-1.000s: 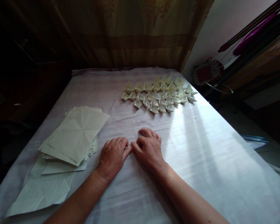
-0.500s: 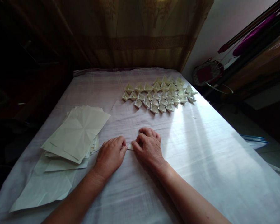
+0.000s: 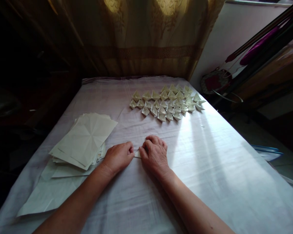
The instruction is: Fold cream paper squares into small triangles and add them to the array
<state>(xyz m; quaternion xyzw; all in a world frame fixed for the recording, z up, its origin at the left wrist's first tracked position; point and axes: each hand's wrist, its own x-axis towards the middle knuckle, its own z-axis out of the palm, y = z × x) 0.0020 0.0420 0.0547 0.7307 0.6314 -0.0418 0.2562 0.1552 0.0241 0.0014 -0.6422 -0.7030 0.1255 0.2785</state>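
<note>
Both my hands, left (image 3: 118, 157) and right (image 3: 154, 155), pinch a small folded paper piece (image 3: 137, 154) on the cloth-covered surface (image 3: 210, 169); creased sheets (image 3: 84, 141) lie at left, folded paper shapes (image 3: 167, 102) cluster above.

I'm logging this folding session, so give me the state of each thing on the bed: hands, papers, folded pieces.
left hand: fingers curled, pressing on the small paper piece.
right hand: fingers curled, pressing on the same piece.
small paper piece: flat on the sheet, mostly hidden between the hands.
paper stack: flat sheets, top one creased but unfolded.
folded paper shapes: finished, grouped in rows.
bed sheet: spread out, lightly wrinkled.
</note>
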